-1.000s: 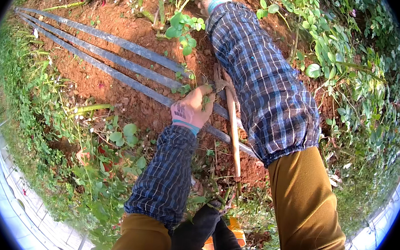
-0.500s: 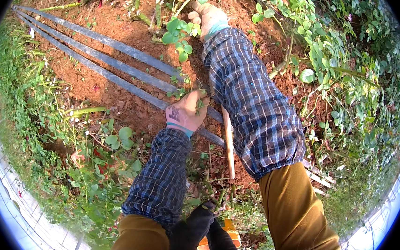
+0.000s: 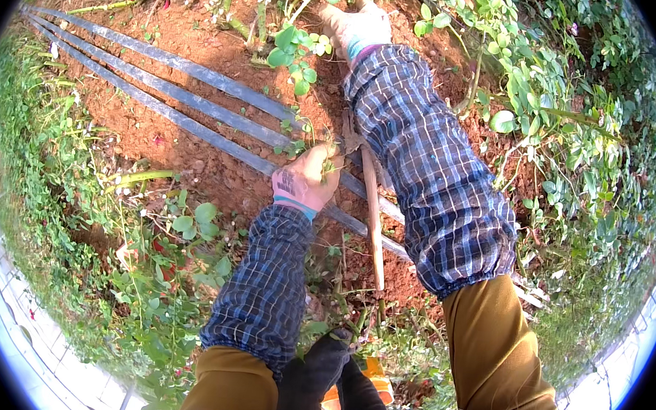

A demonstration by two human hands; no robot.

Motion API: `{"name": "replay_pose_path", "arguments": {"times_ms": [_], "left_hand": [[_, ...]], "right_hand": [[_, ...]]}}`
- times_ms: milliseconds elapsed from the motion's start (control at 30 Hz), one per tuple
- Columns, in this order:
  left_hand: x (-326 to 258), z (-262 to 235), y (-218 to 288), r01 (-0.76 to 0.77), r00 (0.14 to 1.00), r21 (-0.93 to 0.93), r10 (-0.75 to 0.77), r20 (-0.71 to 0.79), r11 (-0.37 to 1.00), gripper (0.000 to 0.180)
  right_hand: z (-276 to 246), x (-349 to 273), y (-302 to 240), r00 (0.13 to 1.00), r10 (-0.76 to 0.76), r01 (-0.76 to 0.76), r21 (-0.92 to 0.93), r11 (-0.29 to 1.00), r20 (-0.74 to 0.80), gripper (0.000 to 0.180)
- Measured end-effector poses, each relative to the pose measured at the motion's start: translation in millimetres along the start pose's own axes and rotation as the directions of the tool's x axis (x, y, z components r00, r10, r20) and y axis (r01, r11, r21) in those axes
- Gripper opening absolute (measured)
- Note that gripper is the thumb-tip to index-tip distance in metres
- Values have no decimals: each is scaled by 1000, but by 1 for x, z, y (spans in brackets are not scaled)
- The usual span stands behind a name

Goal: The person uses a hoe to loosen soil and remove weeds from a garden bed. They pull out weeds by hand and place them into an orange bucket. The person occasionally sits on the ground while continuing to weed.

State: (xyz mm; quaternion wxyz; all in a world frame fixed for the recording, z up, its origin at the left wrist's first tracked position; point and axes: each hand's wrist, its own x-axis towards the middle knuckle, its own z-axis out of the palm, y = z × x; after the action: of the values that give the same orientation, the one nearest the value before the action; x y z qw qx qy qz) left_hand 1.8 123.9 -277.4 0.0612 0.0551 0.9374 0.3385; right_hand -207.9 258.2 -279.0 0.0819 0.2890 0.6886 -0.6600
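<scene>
My left hand [image 3: 309,174], in a pink and pale glove, is closed around thin green weed sprigs [image 3: 330,163] beside the dark flat hoses. Farther out, my right hand [image 3: 357,28], gloved too, reaches low over the reddish soil at the base of the rose stems. Its fingers are bent, with a gap between them, and nothing shows in them; their tips are partly hidden. Between my forearms a wooden-handled hand tool [image 3: 373,224] lies across the hoses, its dirt-coated head [image 3: 353,136] pointing away from me.
Three dark flat hoses [image 3: 166,101] run across the soil [image 3: 194,148] from the far left. Leafy rose branches [image 3: 297,52] hang near my right hand, and denser bushes [image 3: 537,90] stand at the right. An orange object [image 3: 378,380] sits by my feet.
My right hand has shifted slightly right and its curled fingers have spread apart. The right sleeve has moved right, uncovering the tool's head. My left hand stays almost in place.
</scene>
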Motion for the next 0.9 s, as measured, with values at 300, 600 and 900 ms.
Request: {"name": "replay_pose_path", "arguments": {"times_ms": [300,600,900], "left_hand": [[1,-5,1,79,984,-13,-75,161,997,26],[-2,4,-5,108,975,3,-107,194,994,28],[3,1,3,169,963,63,-178,204,984,26]], "right_hand": [[34,84,33,920,61,-34,-77,996,386,17],[7,24,23,966,139,-163,92,982,218,12],[-20,-28,9,944,221,-256,126,958,244,11]]}}
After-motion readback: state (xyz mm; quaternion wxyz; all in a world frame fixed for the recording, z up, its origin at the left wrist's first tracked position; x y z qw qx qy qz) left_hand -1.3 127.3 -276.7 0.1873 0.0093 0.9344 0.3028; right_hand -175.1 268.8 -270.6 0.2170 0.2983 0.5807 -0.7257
